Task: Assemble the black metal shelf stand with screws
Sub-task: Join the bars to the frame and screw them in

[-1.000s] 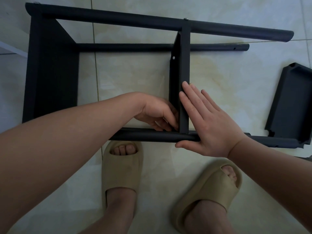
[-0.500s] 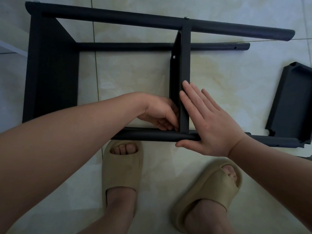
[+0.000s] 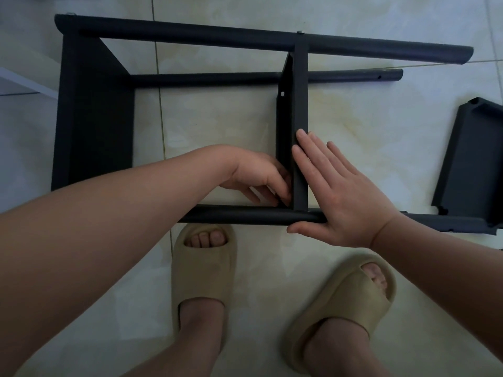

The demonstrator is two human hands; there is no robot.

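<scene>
The black metal shelf stand (image 3: 95,118) lies on its side on the tiled floor. Its middle shelf panel (image 3: 299,104) stands between the far tube (image 3: 217,36) and the near tube (image 3: 239,214). My left hand (image 3: 258,175) reaches inside the frame. Its curled fingers sit in the inner corner where this panel meets the near tube. Anything they pinch is hidden. My right hand (image 3: 343,197) lies flat with straight fingers, pressing the panel's right edge and the near tube. A screw head (image 3: 300,32) shows on the far tube above the panel.
A loose black shelf panel (image 3: 473,159) lies on the floor at the right, touching the near tube's end. My feet in beige slippers (image 3: 204,268) (image 3: 340,308) stand just in front of the near tube. A white edge (image 3: 24,80) crosses the left side.
My left fingers shifted slightly in the corner joint. My right hand stays flat in the same place, and the stand has not moved.
</scene>
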